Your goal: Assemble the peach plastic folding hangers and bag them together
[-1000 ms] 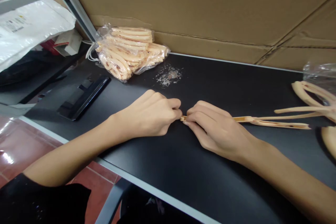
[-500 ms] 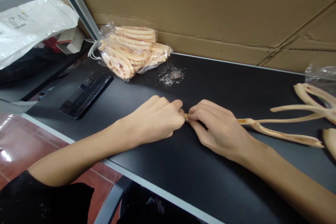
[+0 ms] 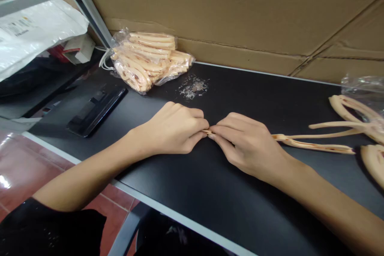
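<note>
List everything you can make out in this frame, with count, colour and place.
held strip: 1, beige, centre to right
loose strips: count unclear, beige, right edge
bagged strips: many, beige, in clear plastic, back left
clear plastic: at least 1, transparent, far right
flakes: one patch, pale, mid-table
flat device: 1, black, left
table: 1, black, centre
cardboard: count unclear, brown, behind table
package: 1, white, upper left
box: 1, red and white, below package
metal frame: 1, grey, upper left
floor tiles: several, red, lower left
sleeve: 1, black, bottom left
left hand: 1, bare, centre, pinching held strip
right hand: 1, bare, beside it, pinching held strip
</note>
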Available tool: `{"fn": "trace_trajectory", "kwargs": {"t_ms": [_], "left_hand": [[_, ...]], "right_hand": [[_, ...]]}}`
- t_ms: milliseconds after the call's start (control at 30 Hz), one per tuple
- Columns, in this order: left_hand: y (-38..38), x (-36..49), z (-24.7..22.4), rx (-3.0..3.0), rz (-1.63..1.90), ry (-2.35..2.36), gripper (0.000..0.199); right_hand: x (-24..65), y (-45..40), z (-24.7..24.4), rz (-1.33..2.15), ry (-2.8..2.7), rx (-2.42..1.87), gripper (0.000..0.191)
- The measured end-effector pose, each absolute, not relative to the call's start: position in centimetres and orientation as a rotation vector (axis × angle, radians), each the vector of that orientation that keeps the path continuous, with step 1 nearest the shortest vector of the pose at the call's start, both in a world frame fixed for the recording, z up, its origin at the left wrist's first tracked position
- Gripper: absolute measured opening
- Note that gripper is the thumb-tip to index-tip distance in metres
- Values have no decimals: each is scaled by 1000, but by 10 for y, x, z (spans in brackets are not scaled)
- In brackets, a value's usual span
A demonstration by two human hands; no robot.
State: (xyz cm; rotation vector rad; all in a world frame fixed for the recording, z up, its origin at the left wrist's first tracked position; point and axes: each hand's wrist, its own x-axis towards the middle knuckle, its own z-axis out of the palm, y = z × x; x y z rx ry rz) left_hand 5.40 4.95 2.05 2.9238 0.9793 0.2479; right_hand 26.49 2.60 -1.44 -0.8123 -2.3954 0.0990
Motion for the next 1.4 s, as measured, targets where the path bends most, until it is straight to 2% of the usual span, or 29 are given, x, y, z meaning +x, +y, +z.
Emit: {"fn": "trace_trajectory", "kwargs": {"t_ms": [133, 333, 500, 667, 767, 900, 1233, 1400], "left_hand": [[57, 50, 18, 2816, 262, 943, 18], [69, 43, 17, 2774, 275, 1049, 20], [77, 38, 17, 2731, 271, 1117, 21], [78, 36, 17, 2738, 284, 1129, 20], [79, 34, 15, 2751, 321, 1131, 21], [83, 31, 10, 2756, 395, 1152, 21], [89, 32, 2, 2911, 597, 995, 26], [83, 37, -6, 2807, 599, 1009, 39]], "right_hand": [[266, 26, -11, 108, -2477, -935, 25], [268, 23, -4, -256, -2543, -1073, 24], [286, 12, 9, -379, -2402, -1040, 21], [338, 0, 9, -339, -2209, -1187, 18], [376, 5, -2, -276, -2078, -1445, 23], [408, 16, -18, -101, -2192, -1516, 38], [407, 13, -19, 72, -2216, -1544, 40], [406, 12, -20, 72, -2215, -1526, 40]]}}
